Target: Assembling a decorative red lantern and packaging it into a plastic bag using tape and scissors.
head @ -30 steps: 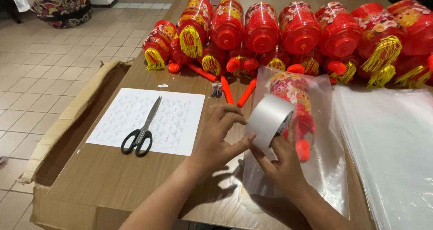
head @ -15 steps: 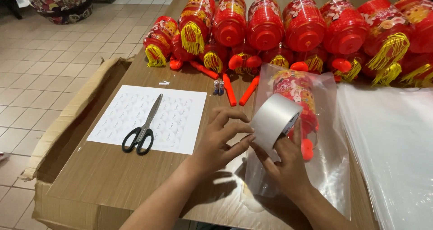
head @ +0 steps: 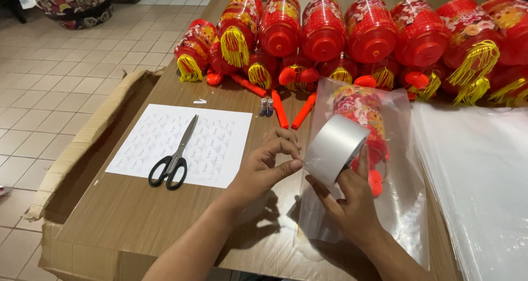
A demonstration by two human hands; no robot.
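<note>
My right hand [head: 352, 195] grips a roll of clear tape [head: 334, 146] and holds it up over a clear plastic bag [head: 404, 204]. Inside the bag lies a red lantern [head: 363, 113] with a flower pattern. My left hand [head: 263, 168] is just left of the roll, thumb and fingers pinched at the roll's edge. Whether a loose tape end is between the fingers is too small to tell.
Black-handled scissors [head: 173, 160] lie on a white sticker sheet [head: 214, 149] at the left of the brown table [head: 121, 215]. Several red lanterns [head: 324, 30] with yellow tassels crowd the far side. Two small batteries [head: 267, 105], red sticks [head: 279, 109], a stack of clear bags [head: 484, 182] at right.
The roll has tipped slightly and my left hand's fingers have closed in on its edge. The bag, lantern and scissors have not moved.
</note>
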